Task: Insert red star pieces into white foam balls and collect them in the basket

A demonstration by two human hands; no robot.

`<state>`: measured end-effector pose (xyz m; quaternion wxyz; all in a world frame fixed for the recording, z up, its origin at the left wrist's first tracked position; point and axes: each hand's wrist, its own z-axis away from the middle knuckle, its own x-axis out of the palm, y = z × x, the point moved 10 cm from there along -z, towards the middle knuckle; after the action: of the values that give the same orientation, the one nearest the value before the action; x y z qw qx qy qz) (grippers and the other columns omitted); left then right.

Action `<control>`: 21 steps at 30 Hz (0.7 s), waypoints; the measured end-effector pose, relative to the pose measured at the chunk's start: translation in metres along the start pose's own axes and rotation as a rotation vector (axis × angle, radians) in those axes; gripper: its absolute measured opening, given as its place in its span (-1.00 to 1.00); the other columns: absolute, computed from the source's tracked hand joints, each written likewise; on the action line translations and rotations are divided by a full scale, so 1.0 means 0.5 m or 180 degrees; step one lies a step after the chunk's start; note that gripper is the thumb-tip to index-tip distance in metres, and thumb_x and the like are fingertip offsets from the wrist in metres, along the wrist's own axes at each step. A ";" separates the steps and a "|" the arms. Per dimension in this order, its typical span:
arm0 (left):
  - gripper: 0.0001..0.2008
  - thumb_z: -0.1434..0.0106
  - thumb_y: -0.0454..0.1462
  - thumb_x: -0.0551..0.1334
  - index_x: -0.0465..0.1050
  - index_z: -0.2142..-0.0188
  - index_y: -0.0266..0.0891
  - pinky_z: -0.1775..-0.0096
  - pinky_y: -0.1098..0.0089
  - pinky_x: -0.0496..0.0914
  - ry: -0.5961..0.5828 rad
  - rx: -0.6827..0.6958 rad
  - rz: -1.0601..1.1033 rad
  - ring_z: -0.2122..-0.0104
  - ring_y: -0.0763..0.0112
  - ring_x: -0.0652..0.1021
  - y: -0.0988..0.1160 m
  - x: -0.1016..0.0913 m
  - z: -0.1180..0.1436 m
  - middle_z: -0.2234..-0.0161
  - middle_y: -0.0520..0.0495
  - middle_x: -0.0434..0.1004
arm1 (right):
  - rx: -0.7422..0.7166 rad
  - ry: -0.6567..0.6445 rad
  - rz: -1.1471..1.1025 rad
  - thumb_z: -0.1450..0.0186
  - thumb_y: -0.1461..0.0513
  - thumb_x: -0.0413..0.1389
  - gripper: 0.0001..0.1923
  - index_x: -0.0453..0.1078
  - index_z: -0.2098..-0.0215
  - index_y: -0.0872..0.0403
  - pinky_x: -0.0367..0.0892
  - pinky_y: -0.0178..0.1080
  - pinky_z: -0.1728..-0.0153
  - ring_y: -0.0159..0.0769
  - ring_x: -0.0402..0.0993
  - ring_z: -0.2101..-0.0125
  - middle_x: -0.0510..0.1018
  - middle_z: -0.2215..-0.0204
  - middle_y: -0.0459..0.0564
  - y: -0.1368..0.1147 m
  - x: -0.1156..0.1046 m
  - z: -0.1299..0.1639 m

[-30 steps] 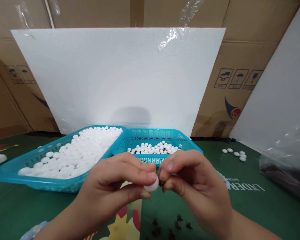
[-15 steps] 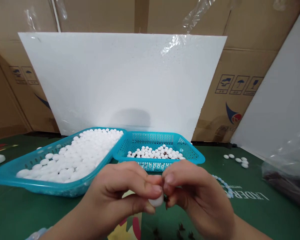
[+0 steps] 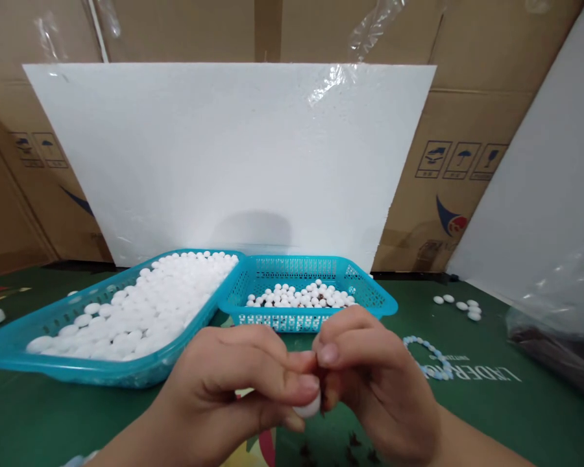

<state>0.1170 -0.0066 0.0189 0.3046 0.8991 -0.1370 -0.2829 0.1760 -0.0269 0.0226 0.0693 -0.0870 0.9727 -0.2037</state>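
Between the thumb and forefinger of my left hand (image 3: 246, 383) is a smooth white ball (image 3: 309, 407), mostly covered by the fingers. My right hand (image 3: 379, 379) is closed in a pinch against the ball's right side. Something small and dark shows at its fingertips, too hidden to name. Below the hands, several small dark brown pieces (image 3: 353, 440) lie on the green surface. Behind the left hand stands a blue basket (image 3: 168, 353) heaped with white balls (image 3: 165, 305). A smaller blue basket (image 3: 272, 320) beyond the hands holds white balls, with dark bits among them.
A pale blue beaded bracelet (image 3: 440, 360) lies right of my right hand. Several loose white balls (image 3: 461, 306) rest farther back. At the right edge is a clear plastic bag (image 3: 557, 347) with dark contents. A white board (image 3: 224, 149) leans against cardboard boxes (image 3: 486, 65).
The view has shifted slightly. Both hands stay together at the white ball, the right fingers turned a little, and more of the bracelet shows.
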 end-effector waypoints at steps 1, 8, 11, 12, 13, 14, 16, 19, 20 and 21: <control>-0.71 0.07 -0.46 0.15 0.40 0.42 0.00 0.55 0.58 0.35 0.0010 -0.0006 -0.0005 0.62 0.53 0.41 0.000 0.000 -0.001 0.67 0.07 0.40 | -0.0030 -0.0009 0.0029 -0.16 0.31 -0.09 -0.80 0.25 0.30 -0.09 0.26 -0.56 0.61 -0.52 0.21 0.57 0.17 0.54 -0.12 -0.001 -0.001 0.001; -0.71 0.07 -0.44 0.16 0.39 0.42 0.02 0.60 0.56 0.34 0.0071 -0.0005 -0.0064 0.66 0.52 0.40 0.002 0.004 -0.001 0.69 0.06 0.39 | -0.0051 -0.0199 0.0199 -0.18 0.33 -0.14 -0.73 0.16 0.22 -0.14 0.24 -0.53 0.64 -0.49 0.18 0.55 0.13 0.52 -0.12 0.001 0.005 0.006; -0.67 0.08 -0.48 0.14 0.38 0.42 0.04 0.57 0.58 0.34 0.0032 -0.0078 -0.0052 0.64 0.55 0.39 -0.008 0.008 0.002 0.68 0.11 0.39 | -0.0037 -0.0344 0.0145 -0.18 0.35 -0.15 -0.69 0.12 0.18 -0.17 0.25 -0.53 0.61 -0.51 0.17 0.55 0.08 0.49 -0.12 0.009 0.012 0.011; -0.65 0.09 -0.50 0.15 0.38 0.43 0.05 0.56 0.60 0.33 0.0030 -0.0111 -0.0071 0.63 0.57 0.39 -0.012 0.007 0.003 0.67 0.12 0.39 | -0.0054 -0.0386 0.0155 -0.18 0.35 -0.16 -0.68 0.11 0.17 -0.18 0.25 -0.53 0.60 -0.52 0.17 0.55 0.07 0.49 -0.13 0.010 0.014 0.011; -0.64 0.11 -0.51 0.16 0.38 0.43 0.05 0.55 0.61 0.33 0.0034 -0.0132 -0.0081 0.62 0.58 0.39 -0.015 0.006 0.005 0.65 0.13 0.39 | -0.0075 -0.0414 0.0166 -0.19 0.34 -0.17 -0.68 0.10 0.16 -0.19 0.25 -0.53 0.60 -0.52 0.16 0.56 0.07 0.49 -0.13 0.010 0.015 0.011; -0.63 0.12 -0.51 0.16 0.38 0.43 0.05 0.54 0.63 0.32 0.0077 -0.0140 -0.0080 0.62 0.59 0.39 -0.017 0.003 0.006 0.64 0.14 0.40 | -0.0089 -0.0426 0.0199 -0.20 0.33 -0.19 -0.68 0.09 0.16 -0.20 0.24 -0.53 0.60 -0.52 0.15 0.56 0.07 0.50 -0.14 0.011 0.015 0.010; -0.62 0.14 -0.51 0.18 0.39 0.43 0.05 0.53 0.65 0.32 0.0131 -0.0130 -0.0065 0.61 0.60 0.40 -0.018 -0.001 0.008 0.61 0.14 0.43 | -0.0111 -0.0335 0.0336 -0.20 0.29 -0.17 -0.70 0.09 0.15 -0.21 0.24 -0.49 0.60 -0.49 0.16 0.55 0.09 0.51 -0.13 0.009 0.008 0.005; -0.64 0.16 -0.53 0.18 0.40 0.45 -0.01 0.50 0.72 0.32 0.0326 -0.0213 0.0160 0.56 0.61 0.43 -0.023 -0.008 0.006 0.56 0.14 0.46 | -0.0148 -0.0256 0.0562 -0.19 0.25 -0.14 -0.73 0.12 0.15 -0.17 0.26 -0.45 0.56 -0.45 0.18 0.54 0.15 0.52 -0.11 0.004 0.003 -0.002; -0.65 0.16 -0.54 0.18 0.40 0.47 -0.03 0.50 0.73 0.32 0.0432 -0.0298 0.0364 0.55 0.62 0.43 -0.029 -0.011 0.004 0.56 0.15 0.46 | -0.0178 -0.0264 0.0598 -0.20 0.25 -0.16 -0.73 0.12 0.14 -0.16 0.26 -0.47 0.55 -0.46 0.19 0.53 0.15 0.52 -0.10 0.001 0.005 -0.003; -0.67 0.15 -0.55 0.16 0.40 0.51 -0.06 0.49 0.74 0.32 0.0581 -0.0423 0.0605 0.53 0.63 0.44 -0.036 -0.016 0.003 0.55 0.17 0.45 | -0.0221 -0.0282 0.0626 -0.21 0.25 -0.18 -0.72 0.12 0.13 -0.14 0.26 -0.49 0.55 -0.47 0.20 0.53 0.14 0.52 -0.10 -0.002 0.009 -0.002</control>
<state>0.1111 0.0102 0.0103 0.4001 0.8819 -0.1742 -0.1784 0.1718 -0.0283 0.0234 0.1288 -0.0024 0.9790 -0.1580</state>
